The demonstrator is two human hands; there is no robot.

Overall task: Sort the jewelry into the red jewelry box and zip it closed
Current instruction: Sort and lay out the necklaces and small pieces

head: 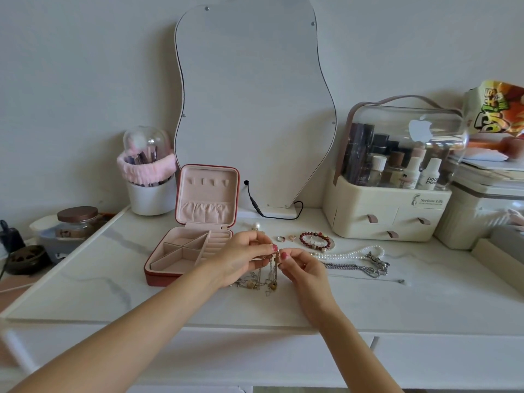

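Hands meeting above the tabletop (368,304), left hand (245,258) and right hand (304,268) fingers pinching a gold chain necklace (272,272), chain hanging vertically, red jewelry box (184,256) lying open just left.

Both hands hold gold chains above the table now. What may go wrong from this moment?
1. The gold chains hang bunched between the left hand and right hand, so they may knot further when pulled.
2. The two rings lie loose just behind the hands; a sleeve or wrist might knock them away.
3. The red jewelry box sits close to the left forearm, which could push it.
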